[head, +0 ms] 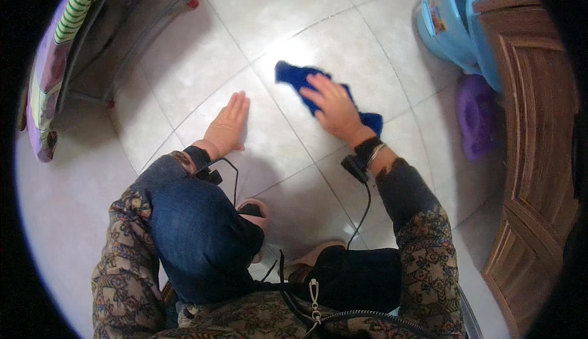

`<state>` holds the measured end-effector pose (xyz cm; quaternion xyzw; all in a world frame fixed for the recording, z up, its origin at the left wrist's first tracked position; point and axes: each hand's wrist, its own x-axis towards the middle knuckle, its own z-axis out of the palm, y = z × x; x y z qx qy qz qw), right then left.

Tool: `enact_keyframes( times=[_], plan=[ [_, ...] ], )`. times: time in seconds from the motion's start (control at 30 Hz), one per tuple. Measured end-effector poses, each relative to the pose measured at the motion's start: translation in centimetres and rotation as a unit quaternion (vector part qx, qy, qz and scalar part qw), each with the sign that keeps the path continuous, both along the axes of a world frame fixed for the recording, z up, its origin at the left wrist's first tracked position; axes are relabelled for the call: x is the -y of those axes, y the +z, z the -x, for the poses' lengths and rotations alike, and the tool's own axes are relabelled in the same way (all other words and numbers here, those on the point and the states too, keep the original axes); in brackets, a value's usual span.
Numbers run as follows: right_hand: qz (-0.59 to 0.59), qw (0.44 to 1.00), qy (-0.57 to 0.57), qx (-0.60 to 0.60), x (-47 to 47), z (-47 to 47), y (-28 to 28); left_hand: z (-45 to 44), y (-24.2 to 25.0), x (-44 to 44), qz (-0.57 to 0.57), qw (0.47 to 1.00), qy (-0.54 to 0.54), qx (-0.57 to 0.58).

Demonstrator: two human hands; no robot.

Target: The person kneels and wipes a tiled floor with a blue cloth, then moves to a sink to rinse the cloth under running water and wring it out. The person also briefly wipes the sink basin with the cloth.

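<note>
A dark blue cloth (301, 76) lies spread on the pale floor tiles ahead of me. My right hand (335, 109) rests over its middle, with the cloth showing beyond the fingertips and beside the wrist. That hand looks slightly blurred. To the left of the cloth, my left hand (228, 125) is stretched out low over a bare tile, holding nothing, its fingers straight and the thumb out to the side. Whether its palm touches the floor is hard to tell.
A light blue plastic bucket (443, 26) stands at the upper right behind a brown wooden door (535, 123). Near it is a purple plastic object (477, 116). On the left is a metal-framed stand (151, 35) with red feet and patterned fabric (50, 67). Black cables hang from both wrists.
</note>
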<state>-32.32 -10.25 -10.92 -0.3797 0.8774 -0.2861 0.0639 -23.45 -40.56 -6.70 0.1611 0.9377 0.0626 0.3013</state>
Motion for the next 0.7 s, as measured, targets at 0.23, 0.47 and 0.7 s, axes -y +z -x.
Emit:
enact_keyframes(
  times=[0.23,0.47,0.7],
  plan=[
    [0.054,0.977,0.016,0.204,-2.8,-5.7,3.0,0.3,0.3,0.0,0.01,1.0,0.011,0.009],
    [0.252,0.809,-0.31,0.432,-7.2,-2.9,8.6,0.5,0.5,-0.3,0.038,0.999,-0.004,0.011],
    [0.204,0.936,-0.218,0.186,-9.4,-1.5,10.5,0.8,0.6,-1.0,0.098,0.995,-0.014,0.019]
  ],
)
